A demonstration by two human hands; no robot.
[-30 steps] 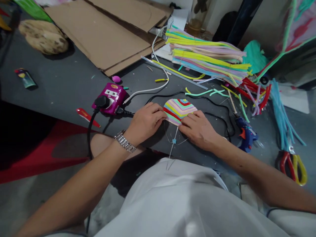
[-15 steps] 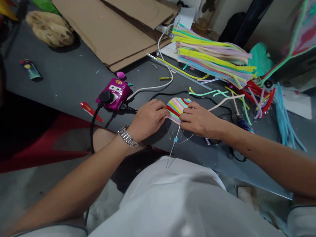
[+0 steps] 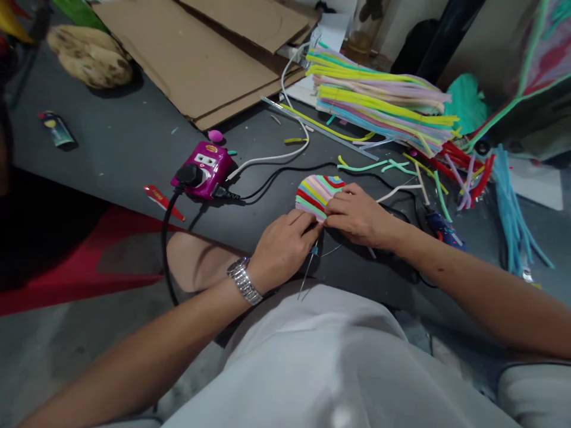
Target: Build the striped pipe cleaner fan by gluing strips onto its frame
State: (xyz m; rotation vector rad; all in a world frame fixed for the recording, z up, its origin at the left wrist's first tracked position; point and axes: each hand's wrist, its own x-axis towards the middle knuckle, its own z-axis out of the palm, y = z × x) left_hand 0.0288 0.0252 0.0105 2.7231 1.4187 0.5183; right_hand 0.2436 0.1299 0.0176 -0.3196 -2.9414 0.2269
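A small rounded piece of striped pipe cleaners (image 3: pixel 316 191) in red, yellow, pink and green lies at the table's near side. Wearing a metal wristwatch, my left hand (image 3: pixel 285 244) pinches its lower edge with thumb and fingers. My right hand (image 3: pixel 359 217) is closed on the right side of the same piece, covering part of it. Thin wires hang below, with a small blue bit (image 3: pixel 314 250) on them, close under my left fingers. Beyond my right hand a pale pipe cleaner (image 3: pixel 399 189) sticks out to the right.
Bundled pipe cleaners (image 3: pixel 379 101) lie at the back right, near blue pipe cleaners (image 3: pixel 513 205). A purple power socket (image 3: pixel 207 169) with cables and a red cutter (image 3: pixel 163 201) are to the left. A blue glue gun (image 3: pixel 441 229) lies right; cardboard sheets (image 3: pixel 214 65) lie behind.
My left hand has moved down and right, from the left edge of the striped piece to its lower edge. My right hand stays nearly in place on the piece.
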